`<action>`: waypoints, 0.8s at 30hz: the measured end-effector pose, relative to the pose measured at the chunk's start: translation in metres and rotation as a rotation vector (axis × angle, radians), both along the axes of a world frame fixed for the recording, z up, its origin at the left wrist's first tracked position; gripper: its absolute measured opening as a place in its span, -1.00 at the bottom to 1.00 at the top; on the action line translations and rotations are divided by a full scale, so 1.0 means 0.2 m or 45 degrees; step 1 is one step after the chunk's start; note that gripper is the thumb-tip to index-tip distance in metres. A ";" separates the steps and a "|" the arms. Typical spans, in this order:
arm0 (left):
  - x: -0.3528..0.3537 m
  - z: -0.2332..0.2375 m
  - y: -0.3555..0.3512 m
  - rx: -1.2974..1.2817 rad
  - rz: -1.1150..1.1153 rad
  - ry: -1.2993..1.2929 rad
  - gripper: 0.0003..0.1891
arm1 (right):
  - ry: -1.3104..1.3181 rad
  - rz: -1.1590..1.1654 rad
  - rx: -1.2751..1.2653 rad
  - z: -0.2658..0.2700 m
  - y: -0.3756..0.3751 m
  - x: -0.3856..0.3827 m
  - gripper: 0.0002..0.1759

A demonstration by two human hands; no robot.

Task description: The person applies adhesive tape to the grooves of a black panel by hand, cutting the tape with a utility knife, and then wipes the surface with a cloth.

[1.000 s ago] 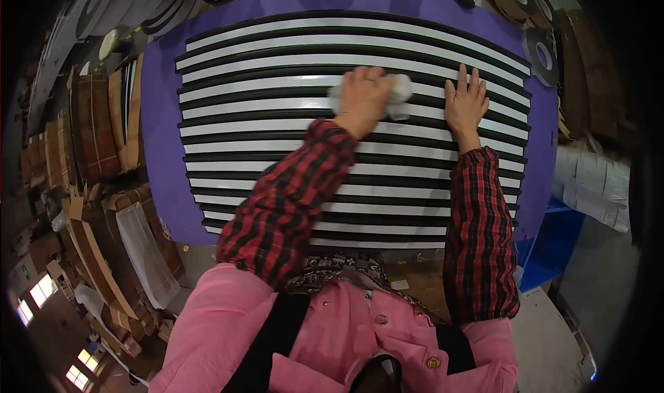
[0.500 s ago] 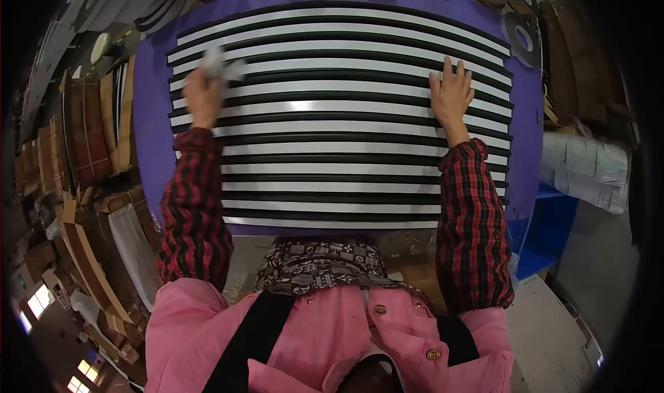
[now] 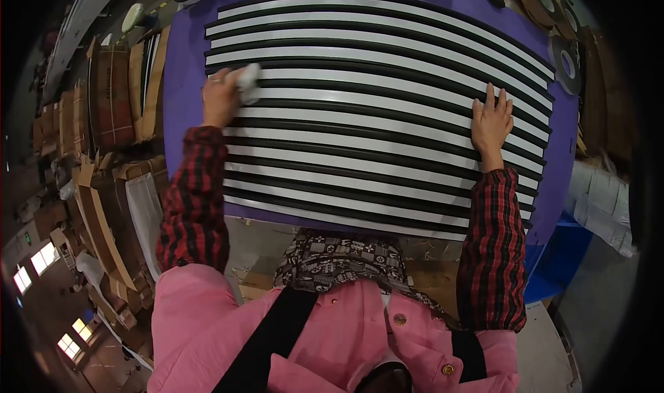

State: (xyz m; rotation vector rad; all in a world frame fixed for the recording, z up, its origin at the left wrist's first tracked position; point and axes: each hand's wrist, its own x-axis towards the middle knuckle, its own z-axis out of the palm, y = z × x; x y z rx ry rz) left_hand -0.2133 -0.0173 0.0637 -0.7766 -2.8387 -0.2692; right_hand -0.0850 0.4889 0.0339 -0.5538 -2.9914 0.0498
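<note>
Long white strips with black edging [image 3: 346,96] lie side by side across a purple table top [image 3: 185,68]. At their left end my left hand [image 3: 220,97] is closed around a crumpled white cloth [image 3: 249,83], which rests against the strips. My right hand [image 3: 492,125] lies flat near the right end of the strips, fingers spread and pointing away from me. It holds nothing and touches the strips beneath it.
Rolls of tape [image 3: 566,62] sit at the back right corner of the table. Cardboard boxes [image 3: 111,96] stand along the left side. A blue bin [image 3: 557,258] and a plastic-wrapped bundle [image 3: 602,199] are at the right, below the table edge.
My left hand has moved the white cloth a little nearer to me along the left ends of the strips. My right hand stays spread on them. The whole view has shifted and tilted.
</note>
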 end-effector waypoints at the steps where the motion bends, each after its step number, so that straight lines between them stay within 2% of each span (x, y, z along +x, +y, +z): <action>1: -0.03 0.01 -0.24 -0.042 0.106 0.001 -0.59 | 0.009 0.006 0.009 0.00 0.00 0.00 -0.45; 3: -0.10 -0.08 -0.74 -0.099 0.532 -0.135 -0.63 | 0.012 0.004 0.024 0.00 0.00 0.00 -0.44; 4: -0.11 -0.14 -0.87 -0.154 0.785 -0.232 -0.64 | -0.001 -0.002 0.034 -0.01 0.00 -0.01 -0.44; 5: -0.10 -0.10 -0.77 0.007 0.798 -0.098 -0.65 | -0.013 -0.010 0.018 0.00 0.00 -0.01 -0.44; 6: -0.09 0.01 -0.57 0.172 0.807 0.027 -0.65 | -0.007 -0.007 0.006 0.00 -0.01 -0.02 -0.43; 7: -0.05 0.10 -0.27 0.442 0.486 0.006 -0.67 | -0.008 -0.008 0.002 0.00 0.00 -0.01 -0.43; 8: 0.00 0.10 0.03 0.566 0.329 -0.070 -0.63 | 0.048 0.020 -0.010 -0.01 0.00 -0.01 -0.44; 9: 0.12 0.15 0.40 0.458 0.062 0.092 -0.57 | 0.123 0.028 -0.067 0.00 0.00 -0.01 -0.45; 10: 0.25 0.16 0.75 0.504 -0.135 0.090 -0.52 | 0.197 0.042 -0.133 0.00 -0.01 0.01 -0.46; 13: 0.57 0.06 1.57 0.726 -0.303 0.172 -0.64 | 0.158 0.062 -0.064 -0.01 -0.02 0.05 -0.47; 14: 0.61 0.07 1.71 0.592 -0.346 0.138 -0.71 | 0.143 0.066 -0.017 -0.04 0.00 0.04 -0.47; 15: 0.60 0.04 1.72 0.574 -0.328 0.141 -0.71 | 0.163 0.091 -0.016 -0.04 0.00 0.04 -0.47; 17: 0.58 -0.03 1.70 0.310 -0.244 -0.112 -0.72 | 0.168 0.115 -0.042 -0.03 -0.01 0.06 -0.46; 18: 0.55 -0.03 1.56 0.358 -0.237 -0.135 -0.71 | 0.172 0.116 -0.059 -0.03 -0.01 0.05 -0.46; 20: 0.47 -0.02 1.16 0.329 -0.222 -0.052 -0.65 | 0.180 0.131 0.001 -0.03 -0.01 0.07 -0.47; 21: 0.39 -0.05 0.92 0.297 -0.231 -0.002 -0.70 | 0.169 0.128 0.011 -0.03 -0.01 0.06 -0.47; 22: 0.33 0.00 0.66 0.255 -0.213 -0.001 -0.61 | 0.168 0.121 0.014 -0.02 -0.02 0.06 -0.46; 23: 0.24 -0.03 0.35 0.177 -0.192 -0.143 -0.56 | 0.159 0.118 0.017 -0.01 -0.03 0.06 -0.46; 24: 0.21 0.02 0.12 0.048 -0.072 -0.092 -0.56 | 0.150 0.110 0.016 -0.02 -0.03 0.06 -0.45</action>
